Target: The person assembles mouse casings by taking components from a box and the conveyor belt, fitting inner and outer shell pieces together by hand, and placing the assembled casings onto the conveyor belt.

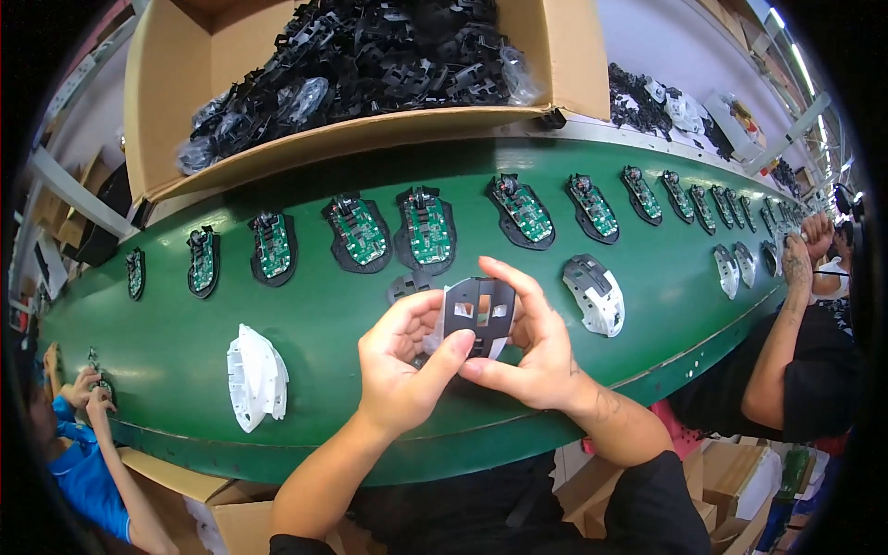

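Observation:
Both of my hands hold one computer mouse shell (480, 310), dark grey on its face with white at its edges and several cut-out openings. My left hand (404, 356) grips its left side, the thumb pressed on the lower face. On the other side my right hand (529, 342) wraps the shell, its index finger along the top edge and its thumb below. A dark grey piece (410, 285) lies on the green surface just behind my left fingers, partly hidden. To the left rests a white mouse shell (258, 377); a white and grey shell (595, 295) sits to the right.
Mouse bases with green circuit boards (428, 228) stand in a long row along the green work surface (351, 310). Behind it a cardboard box (347, 134) holds black plastic parts (388, 65). Co-workers' hands (90, 388) work at the far left and right (803, 250). Boxes (242, 523) stand below the edge.

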{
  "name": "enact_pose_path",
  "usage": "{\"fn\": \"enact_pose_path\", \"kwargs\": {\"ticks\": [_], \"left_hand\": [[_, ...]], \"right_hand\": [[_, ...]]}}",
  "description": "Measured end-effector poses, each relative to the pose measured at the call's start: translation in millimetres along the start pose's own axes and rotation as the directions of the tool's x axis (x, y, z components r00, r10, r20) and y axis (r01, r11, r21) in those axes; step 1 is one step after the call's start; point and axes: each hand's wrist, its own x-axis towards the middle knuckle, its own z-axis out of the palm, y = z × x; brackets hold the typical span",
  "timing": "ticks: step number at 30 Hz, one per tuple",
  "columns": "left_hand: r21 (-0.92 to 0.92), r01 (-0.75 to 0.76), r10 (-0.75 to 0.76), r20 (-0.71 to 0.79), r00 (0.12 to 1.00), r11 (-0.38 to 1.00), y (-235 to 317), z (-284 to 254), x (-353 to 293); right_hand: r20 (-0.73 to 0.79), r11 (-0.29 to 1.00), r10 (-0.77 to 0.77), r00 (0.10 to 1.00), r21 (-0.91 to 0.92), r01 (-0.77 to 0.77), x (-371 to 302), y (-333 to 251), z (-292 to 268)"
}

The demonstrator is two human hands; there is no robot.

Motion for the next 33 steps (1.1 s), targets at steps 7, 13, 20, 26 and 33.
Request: {"fn": "enact_pose_path", "kwargs": {"ticks": [7, 13, 20, 26, 33], "left_hand": [[-0.007, 0.145, -0.144, 0.083, 0.986, 0.989, 7, -6, 1], [0.118, -0.048, 0.038, 0.089, 0.995, 0.992, 8, -7, -4], [0.255, -0.209, 0.173, 0.157, 0.972, 0.944, 5, -9, -1], [0.290, -0.142, 0.110, 0.122, 0.986, 0.947, 4, -9, -3], [0.457, -0.375, 0.343, 0.155, 0.927, 0.807, 5, -7, -3]], "right_hand": [[0.018, 0.996, -0.001, 1.000, -0.091, 0.002, 4, -7, 0], [0.029, 0.959, -0.031, 0.999, -0.280, 0.038, -1, -15, 3], [0.047, 0.953, -0.066, 0.997, -0.293, 0.077, 2, -15, -2], [0.060, 0.969, -0.031, 0.998, -0.244, 0.045, 10, -3, -6], [0.134, 0.817, -0.232, 0.964, -0.510, 0.267, 16, -3, -8]]}}
